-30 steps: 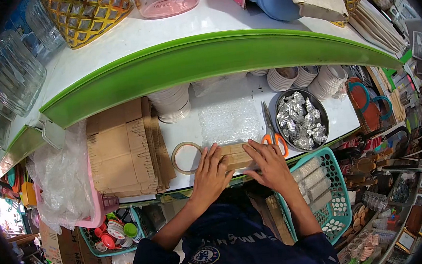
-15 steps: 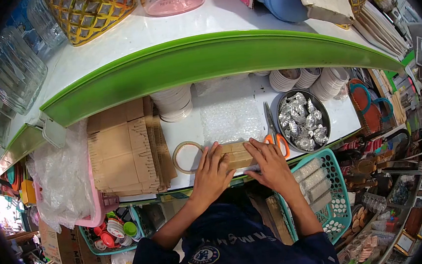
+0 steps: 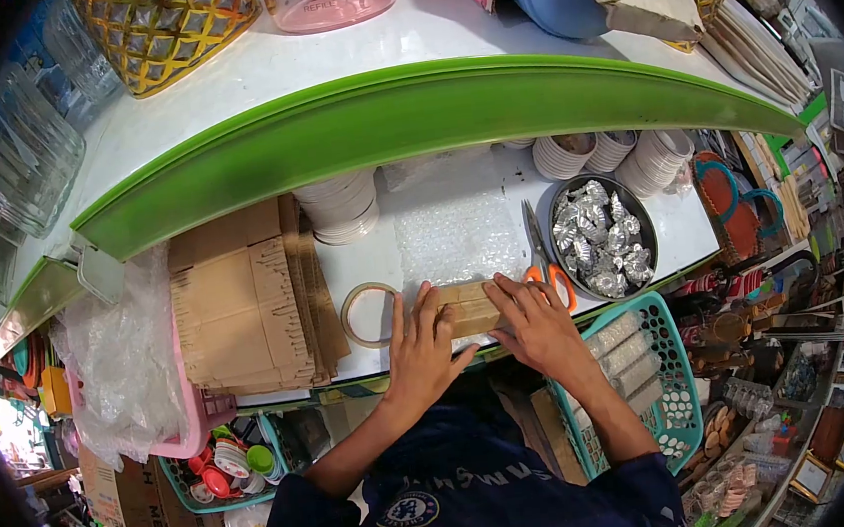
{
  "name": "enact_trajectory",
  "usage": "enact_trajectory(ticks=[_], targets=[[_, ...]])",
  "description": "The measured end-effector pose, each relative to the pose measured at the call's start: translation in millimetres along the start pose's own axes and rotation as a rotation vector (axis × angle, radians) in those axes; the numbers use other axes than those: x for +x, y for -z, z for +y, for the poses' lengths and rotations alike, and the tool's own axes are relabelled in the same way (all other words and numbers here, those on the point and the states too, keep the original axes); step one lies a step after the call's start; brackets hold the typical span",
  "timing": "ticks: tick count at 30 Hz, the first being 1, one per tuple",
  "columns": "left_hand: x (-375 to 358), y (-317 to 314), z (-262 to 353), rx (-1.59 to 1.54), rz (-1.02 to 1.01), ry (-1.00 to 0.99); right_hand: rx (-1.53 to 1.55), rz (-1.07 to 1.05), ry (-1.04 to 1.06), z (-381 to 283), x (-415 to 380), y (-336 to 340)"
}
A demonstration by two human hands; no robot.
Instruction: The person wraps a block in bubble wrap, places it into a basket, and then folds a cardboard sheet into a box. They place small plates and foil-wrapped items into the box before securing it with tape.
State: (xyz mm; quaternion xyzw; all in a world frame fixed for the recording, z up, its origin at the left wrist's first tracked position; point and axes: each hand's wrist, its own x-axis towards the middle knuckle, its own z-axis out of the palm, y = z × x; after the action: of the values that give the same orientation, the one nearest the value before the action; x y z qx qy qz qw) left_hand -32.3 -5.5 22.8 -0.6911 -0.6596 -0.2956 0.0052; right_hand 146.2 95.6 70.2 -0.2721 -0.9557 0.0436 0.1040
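Observation:
A small flat brown cardboard piece [image 3: 468,310] lies at the white shelf's front edge, between my two hands. My left hand [image 3: 421,349] rests on its left end with the fingers apart. On its right end lie the spread fingers of my right hand [image 3: 538,326]. Behind the cardboard is a sheet of bubble wrap [image 3: 454,229]. A roll of tape [image 3: 348,317] lies flat beside my left hand. Orange-handled scissors [image 3: 539,243] lie just beyond my right hand, next to a dark round pan [image 3: 603,238] of crinkled silver foil molds.
Stacked flat cardboard [image 3: 236,315] stands at the left, beside a pink basket [image 3: 190,384] with clear plastic. White cup stacks [image 3: 339,208] sit under the green shelf edge [image 3: 409,114]. A teal basket [image 3: 687,371] with wrapped packs is at the lower right.
The view has shifted slightly. My right fingers have moved a little on the cardboard, and my left thumb now sticks out below it.

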Motion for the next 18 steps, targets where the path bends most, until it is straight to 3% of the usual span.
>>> enact_trajectory(ticks=[16, 18], targets=[[-0.4, -4.2, -1.8, 0.013, 0.044, -0.028, 0.044, -0.001, -0.002, 0.3, -0.9, -1.1], [-0.8, -8.1, -4.8, -0.056, 0.065, -0.031, 0.185, 0.054, -0.008, 3.0, -1.6, -5.0]])
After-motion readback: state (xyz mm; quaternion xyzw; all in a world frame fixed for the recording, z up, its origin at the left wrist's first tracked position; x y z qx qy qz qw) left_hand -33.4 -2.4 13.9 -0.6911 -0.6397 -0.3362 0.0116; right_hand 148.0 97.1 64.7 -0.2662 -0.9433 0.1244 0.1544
